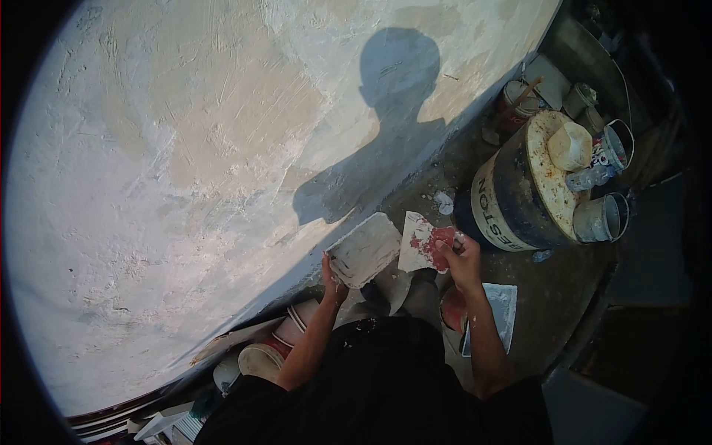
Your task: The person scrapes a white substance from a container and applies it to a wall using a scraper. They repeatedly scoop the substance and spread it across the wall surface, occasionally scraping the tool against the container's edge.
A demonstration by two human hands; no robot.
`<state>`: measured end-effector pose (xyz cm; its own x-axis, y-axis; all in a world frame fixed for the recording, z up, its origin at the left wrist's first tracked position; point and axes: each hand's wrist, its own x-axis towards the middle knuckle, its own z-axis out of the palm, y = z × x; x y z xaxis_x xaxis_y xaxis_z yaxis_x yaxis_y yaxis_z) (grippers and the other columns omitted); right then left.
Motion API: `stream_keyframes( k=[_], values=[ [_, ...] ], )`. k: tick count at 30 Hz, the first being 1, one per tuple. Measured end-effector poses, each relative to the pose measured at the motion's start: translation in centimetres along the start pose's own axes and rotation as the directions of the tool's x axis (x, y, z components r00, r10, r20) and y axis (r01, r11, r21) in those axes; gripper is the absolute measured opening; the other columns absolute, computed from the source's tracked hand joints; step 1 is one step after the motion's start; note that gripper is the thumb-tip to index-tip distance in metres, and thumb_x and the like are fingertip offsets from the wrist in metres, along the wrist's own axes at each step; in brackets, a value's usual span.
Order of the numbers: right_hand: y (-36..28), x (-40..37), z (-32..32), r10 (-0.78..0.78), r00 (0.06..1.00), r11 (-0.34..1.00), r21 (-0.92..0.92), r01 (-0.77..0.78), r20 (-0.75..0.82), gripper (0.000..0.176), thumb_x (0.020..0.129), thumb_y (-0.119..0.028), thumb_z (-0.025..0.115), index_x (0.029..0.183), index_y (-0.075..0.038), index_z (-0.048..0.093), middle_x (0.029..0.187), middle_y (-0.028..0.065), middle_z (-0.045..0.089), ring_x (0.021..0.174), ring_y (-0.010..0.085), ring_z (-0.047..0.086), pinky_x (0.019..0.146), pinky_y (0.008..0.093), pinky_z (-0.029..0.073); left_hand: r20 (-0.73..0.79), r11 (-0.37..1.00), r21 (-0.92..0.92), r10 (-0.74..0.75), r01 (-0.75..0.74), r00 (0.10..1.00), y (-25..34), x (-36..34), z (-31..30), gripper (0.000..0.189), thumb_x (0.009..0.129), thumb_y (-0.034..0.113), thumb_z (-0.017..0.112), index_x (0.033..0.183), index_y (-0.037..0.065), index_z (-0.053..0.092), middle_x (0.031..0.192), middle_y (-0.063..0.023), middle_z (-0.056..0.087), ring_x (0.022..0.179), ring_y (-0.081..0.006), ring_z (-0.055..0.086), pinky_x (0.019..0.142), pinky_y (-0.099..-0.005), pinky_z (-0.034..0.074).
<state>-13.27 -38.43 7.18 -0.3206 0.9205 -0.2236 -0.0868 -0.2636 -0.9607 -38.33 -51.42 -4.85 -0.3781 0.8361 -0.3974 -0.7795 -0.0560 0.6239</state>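
My left hand (334,282) is wrapped round the lower left edge of a shallow, plaster-smeared tray (365,251), tipped so that its inside shows. In my right hand (463,261) is a scraper (424,243) with a red, chipped handle part and a wide, pale-coated blade, gripped between thumb and fingers. The blade stands just right of the tray, with a narrow gap between them. A patchy, plastered wall (222,148) rises on the left, and a shadow of a head and shoulders falls on it.
A large drum (512,189) marked BESTON stands at the right, with tins, a plastic bottle (590,178) and a pale container on its lid. Near my right forearm lies a white-smeared tray (502,317). Buckets (261,362) crowd the wall's foot, left of my body.
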Motion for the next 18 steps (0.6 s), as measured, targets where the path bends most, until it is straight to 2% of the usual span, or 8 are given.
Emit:
stream_keyframes(
  k=[1, 5, 6, 9, 12, 15, 18],
  values=[
    [-0.2, -0.2, 0.0, 0.025, 0.999, 0.998, -0.063, -0.023, 0.041, 0.015, 0.087, -0.003, 0.064, 0.101, 0.003, 0.063, 0.092, 0.0061, 0.068, 0.081, 0.0086, 0.061, 0.072, 0.0234, 0.048, -0.007, 1.0, 0.014, 0.004, -0.004, 1.0, -0.5, 0.3, 0.0, 0.063, 0.094, 0.057, 0.04, 0.136, 0.01, 0.041, 0.132, -0.0105, 0.05, 0.121, -0.0281, 0.05, 0.103, -0.044, 0.039],
    [0.6, 0.0, 0.1, 0.008, 0.991, 0.917, -0.397, 0.045, 0.132, 0.017, 0.083, -0.007, 0.067, 0.097, 0.003, 0.064, 0.084, 0.0079, 0.068, 0.076, 0.0089, 0.061, 0.067, 0.0258, 0.048, 0.021, 0.999, -0.022, -0.044, 0.045, 0.999, -2.1, 1.3, 0.6, 0.063, 0.094, 0.057, 0.039, 0.137, 0.01, 0.041, 0.133, -0.0105, 0.049, 0.121, -0.0283, 0.05, 0.103, -0.0443, 0.039],
    [0.5, 0.1, 0.3, -0.046, 0.991, 0.895, -0.436, 0.097, 0.126, 0.018, 0.082, -0.009, 0.067, 0.096, 0.002, 0.064, 0.08, 0.0112, 0.068, 0.072, 0.0111, 0.063, 0.063, 0.0281, 0.047, 0.009, 0.996, -0.027, -0.081, 0.081, 0.997, -2.0, 1.2, 1.2, 0.064, 0.094, 0.057, 0.039, 0.138, 0.011, 0.039, 0.134, -0.0107, 0.049, 0.121, -0.0293, 0.05, 0.103, -0.0449, 0.039],
    [-2.8, 0.1, 0.9, 0.009, 0.994, 0.767, -0.639, 0.062, 0.107, 0.019, 0.083, -0.012, 0.066, 0.096, 0.002, 0.063, 0.078, 0.016, 0.067, 0.071, 0.0161, 0.065, 0.062, 0.0308, 0.047, 0.032, 0.988, -0.039, -0.151, 0.153, 0.988, -1.5, 0.6, 2.9, 0.065, 0.094, 0.058, 0.039, 0.139, 0.011, 0.038, 0.134, -0.0111, 0.049, 0.121, -0.0303, 0.049, 0.103, -0.0458, 0.039],
    [-4.1, 0.6, 0.2, 0.039, 0.987, 0.67, -0.737, 0.089, 0.155, 0.022, 0.084, -0.015, 0.065, 0.097, 0.003, 0.062, 0.077, 0.0204, 0.065, 0.069, 0.0214, 0.066, 0.061, 0.0338, 0.047, 0.127, 0.992, -0.009, -0.121, 0.123, 0.985, -1.8, 0.7, 3.2, 0.065, 0.094, 0.058, 0.039, 0.138, 0.011, 0.039, 0.133, -0.0115, 0.05, 0.121, -0.0304, 0.05, 0.102, -0.0463, 0.04],
    [-4.1, 1.3, -0.7, -0.02, 0.978, 0.609, -0.774, 0.175, 0.206, 0.026, 0.084, -0.015, 0.066, 0.099, 0.005, 0.06, 0.077, 0.0211, 0.065, 0.067, 0.0233, 0.065, 0.06, 0.0353, 0.047, 0.174, 0.995, 0.013, -0.096, 0.096, 0.98, -2.3, 0.5, 3.5, 0.065, 0.094, 0.058, 0.039, 0.137, 0.01, 0.04, 0.132, -0.012, 0.05, 0.12, -0.0306, 0.051, 0.102, -0.0466, 0.04],
    [-3.1, 1.5, -1.4, -0.038, 0.983, 0.694, -0.703, 0.155, 0.178, 0.028, 0.083, -0.015, 0.066, 0.102, 0.004, 0.059, 0.078, 0.0211, 0.065, 0.066, 0.0235, 0.065, 0.06, 0.0354, 0.048, 0.144, 0.989, -0.046, -0.135, 0.143, 0.98, -2.1, 0.2, 4.9, 0.066, 0.093, 0.06, 0.039, 0.136, 0.009, 0.041, 0.131, -0.0123, 0.051, 0.119, -0.0307, 0.052, 0.102, -0.0467, 0.04]
  ],
)
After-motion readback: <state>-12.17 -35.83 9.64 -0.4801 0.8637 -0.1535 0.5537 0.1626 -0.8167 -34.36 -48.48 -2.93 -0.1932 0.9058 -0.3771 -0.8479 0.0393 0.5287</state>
